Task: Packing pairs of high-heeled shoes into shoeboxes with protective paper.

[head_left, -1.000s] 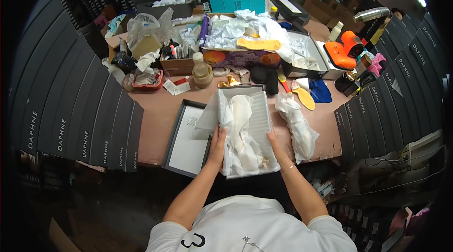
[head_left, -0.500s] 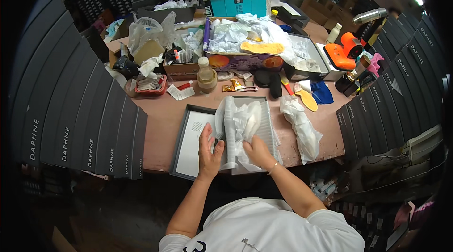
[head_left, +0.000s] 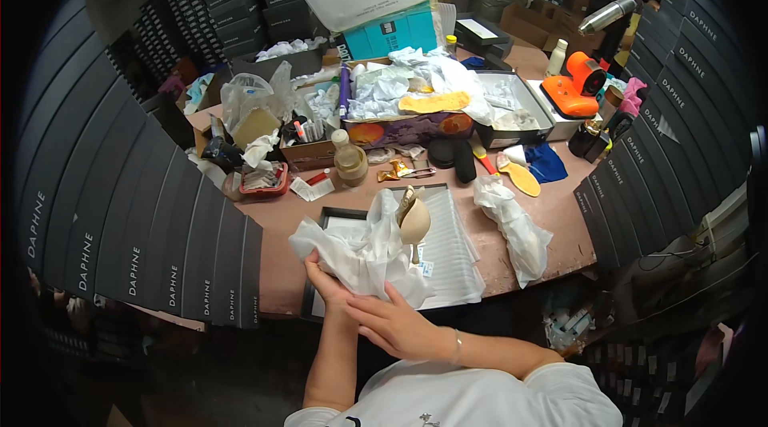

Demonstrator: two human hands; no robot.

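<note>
A beige heeled shoe [head_left: 415,223] stands partly out of crumpled white tissue paper [head_left: 352,255], its heel pointing down. My left hand [head_left: 326,281] is closed on the paper's lower left side; the paper hides some of its fingers. Crossing in front of the left wrist, my right hand [head_left: 396,325] has its fingers stretched out below the paper and holds nothing. Beneath the bundle lies an open dark-edged shoebox [head_left: 328,214], with a ribbed white foam sheet [head_left: 458,255] over its right part. Another white-wrapped bundle [head_left: 512,229] rests to the right.
Tall stacks of dark shoeboxes [head_left: 144,219] flank the table on both sides. Behind the work area stand a paper-filled carton [head_left: 408,133], a glue bottle [head_left: 350,159], a red basket [head_left: 266,179] and an orange device [head_left: 570,95]. Yellow insoles [head_left: 520,175] lie beside a blue cloth [head_left: 546,163].
The tissue paper has been lifted and moved left, exposing the beige shoe. My left hand has taken hold of it, while my right hand has let go and moved left and down.
</note>
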